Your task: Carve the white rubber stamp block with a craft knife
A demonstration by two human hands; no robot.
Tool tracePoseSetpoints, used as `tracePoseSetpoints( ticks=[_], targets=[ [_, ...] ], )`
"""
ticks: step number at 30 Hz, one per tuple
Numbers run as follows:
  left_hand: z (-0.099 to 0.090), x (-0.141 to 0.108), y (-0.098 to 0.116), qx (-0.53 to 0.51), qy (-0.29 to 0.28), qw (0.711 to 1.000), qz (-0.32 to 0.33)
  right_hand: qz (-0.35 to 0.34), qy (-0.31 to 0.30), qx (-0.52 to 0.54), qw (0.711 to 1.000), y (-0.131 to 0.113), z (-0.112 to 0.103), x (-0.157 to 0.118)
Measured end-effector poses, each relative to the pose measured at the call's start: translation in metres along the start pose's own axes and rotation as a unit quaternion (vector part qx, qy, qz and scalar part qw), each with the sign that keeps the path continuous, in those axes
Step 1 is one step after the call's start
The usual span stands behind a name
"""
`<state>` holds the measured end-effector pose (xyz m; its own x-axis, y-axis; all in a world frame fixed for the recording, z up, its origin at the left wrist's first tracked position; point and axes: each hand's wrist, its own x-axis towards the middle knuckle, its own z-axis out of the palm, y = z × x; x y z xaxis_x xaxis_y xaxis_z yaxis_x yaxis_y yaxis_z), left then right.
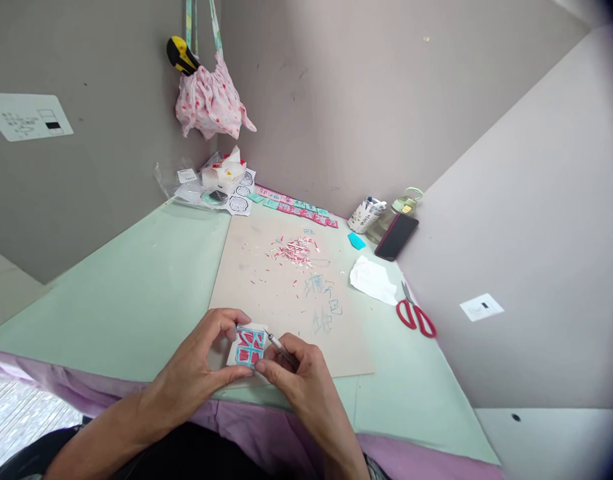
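Observation:
My left hand (201, 353) grips a small white carving block (249, 346) by its left side, thumb below and fingers above. Red patches and blue lines in a window-like pattern cover the block's face. A slim silver craft knife (282, 350) lies in my right hand (303, 370), its thin tip close to the block's upper right corner. My right thumb touches the block's lower right edge. Both hands are over the near edge of a beige board (266, 300). Red and white shavings (296, 251) are heaped farther back on the board.
Small pink and green lettered pieces (296, 207) line the board's back edge. Red-handled scissors (416, 318), white paper (373, 280), a phone (397, 237), a bottle (405, 203) and a pen holder (366, 215) stand or lie right. A pink cloth bag (209, 100) hangs above.

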<state>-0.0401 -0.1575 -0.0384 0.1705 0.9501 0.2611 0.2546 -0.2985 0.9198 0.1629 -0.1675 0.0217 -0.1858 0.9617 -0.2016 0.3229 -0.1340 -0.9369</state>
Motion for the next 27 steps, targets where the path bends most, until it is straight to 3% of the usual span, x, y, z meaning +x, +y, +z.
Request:
tracePoseSetpoints(
  ticks=[7, 13, 21, 27],
  targets=[
    [0.0006, -0.0006, 0.0017, 0.033, 0.001, 0.999, 0.023, 0.005, -0.021, -0.007, 1.000, -0.0012, -0.0021, 0.0000],
    [0.0022, -0.0003, 0.0032, 0.043, 0.013, 0.996, 0.074, -0.021, 0.027, -0.065, 0.997, 0.0038, 0.0050, 0.0034],
    [-0.0017, -0.0010, 0.0032, 0.000, -0.009, 1.000, 0.004, 0.013, -0.031, 0.044, 0.998, -0.0042, 0.0001, 0.0018],
    [-0.0031, 0.0000, 0.0013, -0.022, -0.023, 0.999, -0.013, 0.007, -0.038, 0.100, 0.994, -0.0033, 0.0010, 0.0027]
  ],
)
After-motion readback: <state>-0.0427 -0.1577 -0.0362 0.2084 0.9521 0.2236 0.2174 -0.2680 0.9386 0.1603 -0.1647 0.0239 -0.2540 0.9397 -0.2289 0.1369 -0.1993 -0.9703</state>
